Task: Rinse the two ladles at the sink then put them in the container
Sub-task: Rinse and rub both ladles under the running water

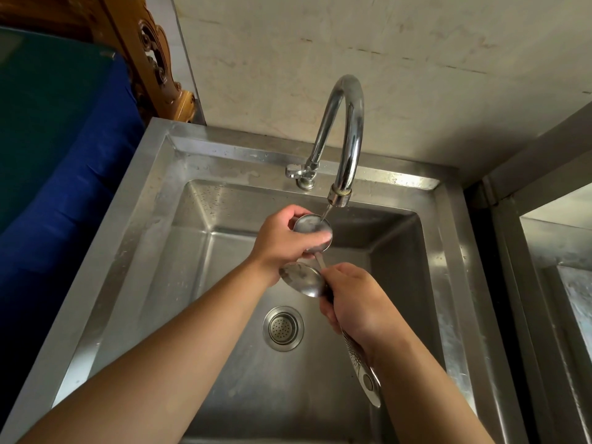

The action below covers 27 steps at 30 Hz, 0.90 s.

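Two steel ladles are held over the sink basin (224, 395). The upper ladle's bowl (310, 226) sits under a thin stream of water from the curved tap (347, 129); my left hand (282, 241) wraps around that bowl, thumb on its rim. The lower ladle's bowl (301, 278) hangs just beneath it. My right hand (355, 302) grips both handles together. One patterned handle end (365, 373) sticks out below my right wrist. No container is in view.
A round drain strainer (283, 328) lies in the basin floor below the hands. The tap lever (294, 171) is on the sink's back ledge. Blue cloth (64, 174) lies left of the sink, a second steel unit (563, 283) at right.
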{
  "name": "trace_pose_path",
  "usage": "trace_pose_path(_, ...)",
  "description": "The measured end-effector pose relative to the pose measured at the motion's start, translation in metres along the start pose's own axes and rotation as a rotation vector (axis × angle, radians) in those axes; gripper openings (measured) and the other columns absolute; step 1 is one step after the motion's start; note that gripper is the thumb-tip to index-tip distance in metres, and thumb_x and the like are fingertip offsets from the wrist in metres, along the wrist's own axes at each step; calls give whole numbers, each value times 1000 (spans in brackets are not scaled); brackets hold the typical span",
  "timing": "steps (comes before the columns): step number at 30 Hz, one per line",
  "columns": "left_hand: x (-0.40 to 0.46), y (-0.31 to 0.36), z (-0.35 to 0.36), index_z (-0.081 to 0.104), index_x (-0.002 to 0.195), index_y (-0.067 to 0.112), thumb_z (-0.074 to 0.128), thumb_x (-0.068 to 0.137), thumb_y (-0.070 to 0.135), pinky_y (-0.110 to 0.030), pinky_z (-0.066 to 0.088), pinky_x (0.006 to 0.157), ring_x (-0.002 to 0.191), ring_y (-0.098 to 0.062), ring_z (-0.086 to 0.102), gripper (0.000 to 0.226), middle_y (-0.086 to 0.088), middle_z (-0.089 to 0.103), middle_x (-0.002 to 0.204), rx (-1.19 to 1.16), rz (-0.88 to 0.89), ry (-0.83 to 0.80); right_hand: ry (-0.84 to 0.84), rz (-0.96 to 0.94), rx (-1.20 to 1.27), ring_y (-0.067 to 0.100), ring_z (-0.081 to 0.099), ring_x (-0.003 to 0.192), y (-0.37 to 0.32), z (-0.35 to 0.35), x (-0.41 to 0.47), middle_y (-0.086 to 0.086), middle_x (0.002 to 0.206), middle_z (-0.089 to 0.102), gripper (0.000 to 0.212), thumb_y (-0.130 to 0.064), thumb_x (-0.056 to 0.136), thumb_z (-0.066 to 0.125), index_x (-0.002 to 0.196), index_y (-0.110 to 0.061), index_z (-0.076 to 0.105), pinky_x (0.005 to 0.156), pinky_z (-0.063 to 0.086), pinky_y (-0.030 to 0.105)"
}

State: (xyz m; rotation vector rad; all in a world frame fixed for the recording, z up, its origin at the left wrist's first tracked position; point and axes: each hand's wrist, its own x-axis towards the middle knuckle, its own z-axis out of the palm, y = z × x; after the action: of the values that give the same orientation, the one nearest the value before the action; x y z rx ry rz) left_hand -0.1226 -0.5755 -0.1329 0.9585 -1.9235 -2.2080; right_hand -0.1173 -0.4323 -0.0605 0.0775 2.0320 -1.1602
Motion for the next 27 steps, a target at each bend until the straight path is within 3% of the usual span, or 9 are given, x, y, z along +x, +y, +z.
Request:
trace_pose_path(5, 5, 4, 7, 75, 83, 22, 78, 85, 25, -27, 57, 45, 56, -11, 71, 5, 0, 73, 76, 90, 140, 90, 45, -6, -20, 11, 40, 37, -2, -2, 0, 7, 52, 54, 28, -17, 93, 47, 95, 8, 59, 45, 34, 29)
trace_pose_path(8, 5, 6, 7, 74, 83, 25, 67, 93, 16, -27, 58, 46, 58, -8, 71, 15, 2, 71, 76, 75, 163, 95, 52, 1, -1, 10, 38, 33, -6, -7, 0, 7, 51, 52, 27, -16, 95, 47, 93, 8, 58, 41, 32, 25)
trace_pose_path(12, 3, 6, 0, 73, 112, 11, 52, 94, -9, -35, 63, 63, 73, -21, 70, 34, -5, 73, 87, -80, 66, -58, 35, 7, 15, 10, 35, 32, -8, -11, -2, 2, 44, 47, 18, -12, 93, 46, 84, -4, 59, 40, 30, 24)
trace_pose_path(15, -1, 4, -8, 64, 129, 6, 59, 83, -14, -29, 60, 66, 78, -24, 68, 50, -14, 72, 98, -157, 27, -187, 15, 24, 12, 11, 35, 31, -7, -11, -3, -1, 39, 46, 19, -12, 92, 44, 77, -7, 55, 40, 30, 23)
trace_pose_path(18, -5, 1, -9, 67, 111, 18, 72, 74, -16, -29, 62, 66, 76, -19, 70, 50, -14, 72, 100, -116, 68, -193, 5, 26, -12, 12, 35, 32, -5, -9, -3, 0, 40, 46, 23, -11, 91, 45, 69, -9, 52, 40, 30, 24)
trace_pose_path(21, -4, -1, -3, 68, 95, 26, 80, 72, -13, -24, 60, 56, 64, -8, 69, 47, -8, 72, 91, -3, 96, -97, 8, -10, -93, 15, 38, 38, -1, -6, -3, 5, 50, 47, 22, -9, 91, 47, 69, -7, 51, 48, 34, 31)
trace_pose_path(24, -3, -2, 3, 68, 87, 26, 87, 68, 0, -28, 58, 50, 55, -13, 67, 37, -1, 72, 77, 81, 121, -28, 23, 5, -59, 14, 37, 38, 3, -5, -3, 6, 51, 48, 18, -14, 91, 47, 76, -6, 54, 47, 33, 30)
trace_pose_path(27, -2, -1, 5, 67, 80, 29, 89, 68, 26, -33, 57, 48, 53, -18, 70, 25, 5, 73, 70, 237, 192, 60, 25, 0, -42, 15, 40, 45, 5, -3, -4, 11, 61, 52, 21, -16, 92, 48, 83, 1, 55, 51, 34, 33)
